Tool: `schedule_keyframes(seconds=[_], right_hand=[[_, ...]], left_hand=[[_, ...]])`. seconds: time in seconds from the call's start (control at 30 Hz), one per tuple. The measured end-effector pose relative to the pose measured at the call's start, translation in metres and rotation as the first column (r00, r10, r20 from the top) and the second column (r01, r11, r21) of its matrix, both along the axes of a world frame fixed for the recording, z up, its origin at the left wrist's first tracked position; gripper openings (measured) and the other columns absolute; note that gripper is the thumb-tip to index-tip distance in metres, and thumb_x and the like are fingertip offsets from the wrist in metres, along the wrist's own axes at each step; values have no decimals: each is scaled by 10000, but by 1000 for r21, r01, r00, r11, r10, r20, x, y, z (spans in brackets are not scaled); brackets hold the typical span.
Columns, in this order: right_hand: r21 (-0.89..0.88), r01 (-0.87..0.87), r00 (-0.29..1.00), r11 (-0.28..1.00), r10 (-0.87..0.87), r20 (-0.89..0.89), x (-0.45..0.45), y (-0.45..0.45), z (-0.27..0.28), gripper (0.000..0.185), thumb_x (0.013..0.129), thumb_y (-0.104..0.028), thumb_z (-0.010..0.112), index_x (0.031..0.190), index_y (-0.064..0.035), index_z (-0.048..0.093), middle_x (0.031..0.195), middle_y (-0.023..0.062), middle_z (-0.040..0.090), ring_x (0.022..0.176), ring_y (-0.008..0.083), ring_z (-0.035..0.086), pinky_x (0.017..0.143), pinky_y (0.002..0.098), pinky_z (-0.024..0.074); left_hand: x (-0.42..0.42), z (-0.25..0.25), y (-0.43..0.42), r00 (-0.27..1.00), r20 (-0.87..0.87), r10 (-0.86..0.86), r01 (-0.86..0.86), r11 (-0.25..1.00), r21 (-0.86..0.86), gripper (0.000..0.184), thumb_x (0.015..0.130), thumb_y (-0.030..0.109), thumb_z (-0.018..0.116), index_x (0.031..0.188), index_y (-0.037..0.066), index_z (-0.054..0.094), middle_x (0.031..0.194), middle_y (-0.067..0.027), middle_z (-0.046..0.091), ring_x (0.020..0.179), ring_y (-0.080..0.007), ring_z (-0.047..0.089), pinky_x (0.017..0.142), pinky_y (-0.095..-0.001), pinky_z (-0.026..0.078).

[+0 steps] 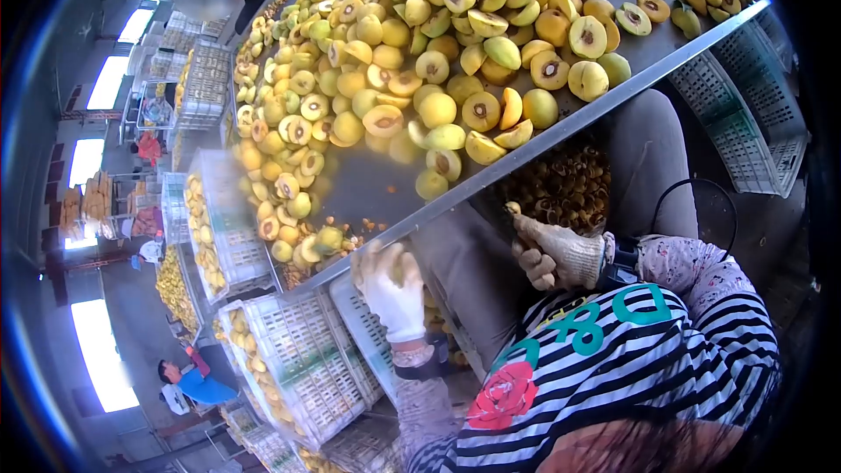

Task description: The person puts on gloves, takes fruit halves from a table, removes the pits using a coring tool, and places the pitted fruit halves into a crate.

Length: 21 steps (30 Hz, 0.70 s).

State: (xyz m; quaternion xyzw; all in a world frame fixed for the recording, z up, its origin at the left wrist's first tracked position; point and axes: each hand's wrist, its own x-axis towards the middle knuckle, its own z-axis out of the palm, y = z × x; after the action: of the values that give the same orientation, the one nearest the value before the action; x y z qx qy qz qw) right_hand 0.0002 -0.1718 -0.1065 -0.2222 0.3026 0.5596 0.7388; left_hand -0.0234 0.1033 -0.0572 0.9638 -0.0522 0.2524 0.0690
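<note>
"Where do we begin?"

"At seven to eight o'clock, with a slatted crate (302, 372) of fruit, probably set close for easy reach. Near seven, our left hand (392, 287) is at the table rim, fingers half curled; we can't tell what, if anything, they hold."

"And our fruit (384, 121)?"

"Heaped around twelve on the metal table (368, 177), whose raised edge likely keeps it from rolling onto our lap. Near four, our right hand (565, 254) has its fingers bent well inward, their grip unclear, beside brown scraps (574, 177)."

"How does it look?"

"Yellow to green on the left, glossy; further right, many cut halves show brown centres."
</note>
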Motion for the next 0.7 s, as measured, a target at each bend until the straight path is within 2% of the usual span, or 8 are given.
schedule_keyframes(seconds=[0.07, 0.13, 0.23, 0.33, 0.43, 0.5, 0.57, 0.7], right_hand=[[186, 18, 982, 982, -53, 182, -2, 2, -5, 497, 1021, -584, 486, 860, -116, 533, 578, -34, 483, 405, 72, 433, 393, 236, 421], [-30, 42, 971, 999, -33, 238, -6, 6, -4, 470, 1028, -556, 487, 868, -116, 532, 577, -33, 475, 403, 73, 424, 395, 238, 420], [-121, 90, 906, 989, -30, 423, -5, -2, 14, 439, 1030, -534, 489, 912, -112, 526, 578, -21, 484, 404, 88, 426, 386, 253, 416], [-159, 316, 715, 935, -125, 688, -5, -5, 26, 428, 1025, -529, 501, 922, -113, 519, 577, -3, 494, 403, 95, 426, 366, 264, 380], [-186, 216, 704, 959, -21, 710, 0, -7, 3, 428, 1019, -530, 525, 914, -115, 510, 565, -10, 455, 404, 105, 404, 372, 261, 350], [-173, -91, 832, 981, 170, 528, 3, -11, 9, 423, 1023, -518, 524, 899, -113, 512, 567, -13, 438, 411, 114, 386, 394, 273, 360], [-214, -63, 751, 975, 187, 633, -16, -4, 17, 422, 1032, -492, 518, 853, -111, 530, 613, 1, 464, 443, 109, 402, 423, 270, 368], [-427, 221, 191, 877, 391, 901, -13, 1, 32, 349, 993, -355, 625, 1027, -7, 619, 814, 122, 628, 698, 224, 614, 642, 372, 498]], left_hand=[[10, 18, -8, 997, 55, 54, -45, 987, -153, 161, 805, 81, 745, 964, 61, 727, 1110, -124, 684, 1065, -320, 621, 997, -444, 464], [42, 13, -13, 997, -42, -67, 48, 931, -361, 182, 831, 138, 749, 960, 12, 726, 1058, -147, 708, 982, -296, 667, 916, -381, 518], [103, -17, -31, 845, -532, -56, -177, 909, -378, 500, 819, 344, 797, 1116, -39, 672, 1052, -190, 722, 955, -262, 702, 870, -358, 532], [132, -15, -48, 796, -601, -70, -116, 957, -265, 507, 844, 327, 781, 1155, -50, 646, 1015, -164, 725, 895, -189, 697, 816, -301, 536], [135, -57, -25, 856, -302, -419, -42, 525, -850, 484, 867, 282, 754, 1224, -19, 625, 1039, -137, 719, 889, -197, 704, 765, -274, 538], [115, -34, -17, 833, -158, -530, -98, 140, -985, 485, 952, 262, 613, 1352, -4, 550, 1095, -148, 699, 879, -235, 710, 728, -314, 589], [76, 3, -37, 868, -17, -496, -106, -152, -983, 515, 996, 312, 506, 1398, -9, 516, 1117, -186, 684, 869, -246, 706, 725, -359, 625], [32, -3, -49, 836, 101, -539, -110, -346, -932, 614, 1001, 475, 525, 1387, -2, 534, 1180, -226, 679, 880, -247, 698, 692, -337, 592]])
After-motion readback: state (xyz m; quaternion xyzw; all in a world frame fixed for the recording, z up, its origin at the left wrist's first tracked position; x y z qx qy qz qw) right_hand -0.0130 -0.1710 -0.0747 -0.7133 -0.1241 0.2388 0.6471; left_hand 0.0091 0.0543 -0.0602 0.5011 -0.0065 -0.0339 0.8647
